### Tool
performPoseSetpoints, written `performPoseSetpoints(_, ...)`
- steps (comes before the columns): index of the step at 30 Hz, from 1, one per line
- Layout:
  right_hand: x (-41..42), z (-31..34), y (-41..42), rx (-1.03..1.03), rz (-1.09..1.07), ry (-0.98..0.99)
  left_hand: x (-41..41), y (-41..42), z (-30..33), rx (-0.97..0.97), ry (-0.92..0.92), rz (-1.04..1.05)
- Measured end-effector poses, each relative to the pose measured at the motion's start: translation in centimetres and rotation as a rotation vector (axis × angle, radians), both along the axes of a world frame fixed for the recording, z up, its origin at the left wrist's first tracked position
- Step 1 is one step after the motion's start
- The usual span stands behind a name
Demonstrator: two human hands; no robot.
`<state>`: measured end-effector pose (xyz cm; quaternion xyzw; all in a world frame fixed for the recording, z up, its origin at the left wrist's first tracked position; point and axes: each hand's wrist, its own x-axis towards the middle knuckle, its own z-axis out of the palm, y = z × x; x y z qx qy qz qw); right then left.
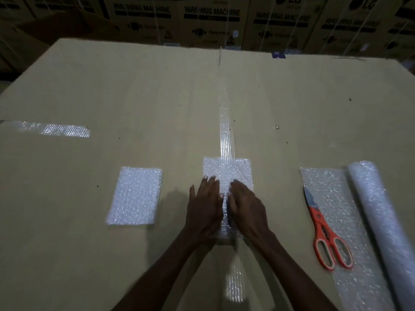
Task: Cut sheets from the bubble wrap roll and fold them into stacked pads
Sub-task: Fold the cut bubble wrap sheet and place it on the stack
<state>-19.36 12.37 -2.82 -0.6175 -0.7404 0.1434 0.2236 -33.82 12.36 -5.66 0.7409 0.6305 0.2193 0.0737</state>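
Note:
A folded bubble wrap sheet (229, 169) lies in the middle of the cardboard surface. My left hand (205, 207) and my right hand (246, 207) press flat on its near half, fingers spread, side by side. A finished folded pad (135, 196) rests to the left, apart from the hands. At the right, the bubble wrap roll (381, 218) lies with a loose length of wrap (323, 182) spread out beside it. Orange-handled scissors (323, 230) lie closed on that loose wrap.
The work surface is a large flat cardboard box (134, 97) with a clear tape seam (225, 135) running down its middle and a tape strip (58, 130) at the left. Stacked washing machine cartons (211, 21) stand behind the far edge.

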Motion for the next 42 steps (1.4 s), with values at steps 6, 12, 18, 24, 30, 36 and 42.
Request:
performPoseSetpoints(6,0.7,-2.4,-1.0,-0.071,0.131,-0.192,-0.1,-1.8,-0.7,-0.099,0.108,-0.01)
performPoseSetpoints(12,2.7,-2.0,-1.9,-0.146,0.149,-0.318,-1.5,-1.8,-0.3,-0.092,0.151,-0.053)
performPoseSetpoints(18,3.8,-1.0,-2.2,-0.221,0.19,-0.356,-3.2,-1.7,0.3,-0.087,0.221,-0.108)
performPoseSetpoints(24,5.8,1.7,-2.8,0.003,0.174,-0.072,-3.9,-3.1,1.7,-0.237,0.11,-0.119)
performPoseSetpoints(30,7.0,1.7,-7.5,0.107,0.301,0.016,-3.2,-6.8,1.4,0.126,0.015,-0.336)
performPoseSetpoints(36,7.0,1.0,-8.2,0.077,0.405,-0.134,-2.8,-8.7,2.4,-0.056,0.017,-0.341)
performPoseSetpoints(42,6.2,1.2,-7.5,0.103,0.352,-0.222,-2.3,-9.1,2.5,0.038,0.01,-0.336)
